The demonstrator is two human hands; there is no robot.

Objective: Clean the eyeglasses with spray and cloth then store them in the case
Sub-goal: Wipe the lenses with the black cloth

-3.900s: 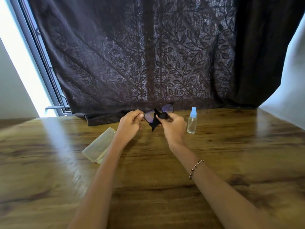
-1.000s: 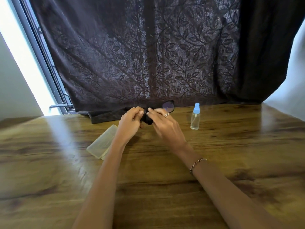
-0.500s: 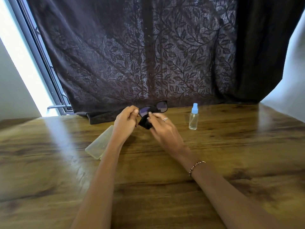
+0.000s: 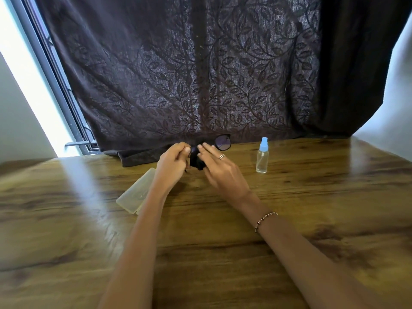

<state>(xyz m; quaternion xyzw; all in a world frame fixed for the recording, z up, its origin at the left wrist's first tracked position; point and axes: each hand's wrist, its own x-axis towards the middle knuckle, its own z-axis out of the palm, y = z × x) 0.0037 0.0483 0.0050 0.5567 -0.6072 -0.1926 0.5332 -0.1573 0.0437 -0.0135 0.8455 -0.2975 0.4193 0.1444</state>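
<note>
Eyeglasses (image 4: 223, 142) are held in the air just above the table's (image 4: 289, 219) far edge, in front of the curtain. The left hand (image 4: 172, 160) grips their left end with curled fingers. The right hand (image 4: 219, 172) holds the black cloth (image 4: 196, 162) against the left lens, fingers nearly straight and thumb hidden. Half a second ago that lens showed bare; now the cloth covers it again, so the rubbing is probably mid-stroke. The spray bottle (image 4: 262, 156) stands to the right, and the case (image 4: 137, 191) lies beside the left forearm, not yet used.
</note>
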